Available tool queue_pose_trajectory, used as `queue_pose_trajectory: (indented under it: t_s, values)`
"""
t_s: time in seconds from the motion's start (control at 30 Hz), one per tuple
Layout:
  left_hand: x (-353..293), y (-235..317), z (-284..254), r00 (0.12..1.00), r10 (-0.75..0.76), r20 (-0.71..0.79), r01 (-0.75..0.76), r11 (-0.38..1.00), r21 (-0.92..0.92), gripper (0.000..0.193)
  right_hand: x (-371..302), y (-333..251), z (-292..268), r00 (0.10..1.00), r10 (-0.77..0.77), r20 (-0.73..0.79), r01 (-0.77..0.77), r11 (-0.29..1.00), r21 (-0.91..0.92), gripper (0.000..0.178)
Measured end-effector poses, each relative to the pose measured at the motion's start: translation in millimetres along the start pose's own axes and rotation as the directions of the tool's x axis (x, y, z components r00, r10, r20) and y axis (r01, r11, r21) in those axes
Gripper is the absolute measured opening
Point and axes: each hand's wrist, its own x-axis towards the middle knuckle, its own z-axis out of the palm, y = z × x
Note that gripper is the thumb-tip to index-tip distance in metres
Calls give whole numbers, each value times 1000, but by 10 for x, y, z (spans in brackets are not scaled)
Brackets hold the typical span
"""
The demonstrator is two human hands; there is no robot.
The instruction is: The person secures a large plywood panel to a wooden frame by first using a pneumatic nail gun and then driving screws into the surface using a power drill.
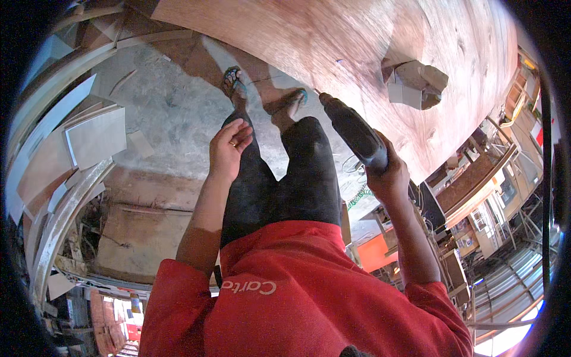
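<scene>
My right hand (388,174) is closed around the body of a dark power drill (357,132). The drill's bit points away from me, up and left, with its tip by the near edge of a large plywood sheet (333,44). My left hand (229,146) hangs in the air over my left leg, apart from the sheet. Its fingers are curled in toward the palm, and whatever they may hold is hidden. An open cardboard box (416,85) with torn flaps rests on the sheet, to the right of the drill.
My sandalled feet stand on a grey concrete floor (160,89), under the sheet's near edge. Board offcuts (95,137) lean at the left beside a curved pale strip (65,220). A green coiled cord (360,196) lies by my right leg. Wooden frames (476,184) and clutter fill the right side.
</scene>
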Motion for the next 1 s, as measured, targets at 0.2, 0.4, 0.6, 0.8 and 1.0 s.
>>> queue_pose_trajectory:
  t_s: [0.2, 0.4, 0.6, 0.8, 1.0]
  values:
    - [-111, 92, 143, 993, 103, -58, -103, 995, 2, 30, 79, 31, -52, 995, -95, 3, 95, 994, -61, 63]
    - [-129, 203, 605, 957, 283, -70, -261, 939, 225, 28, 130, 146, -184, 974, -216, 71, 225, 959, -170, 65]
    - [83, 304, 1237, 816, 578, 19, -459, 627, 630, 16, 79, 443, -88, 950, -311, -40, 308, 949, -60, 66]
    - [494, 100, 1983, 477, 672, 567, -682, -124, 721, 17, -422, 877, 105, 988, -13, -153, 65, 938, 340, 72]
    - [1066, -136, 2693, 476, 462, 749, -666, -367, 650, 24, -518, 1319, 213, 956, 98, -277, 49, 877, 478, 65]
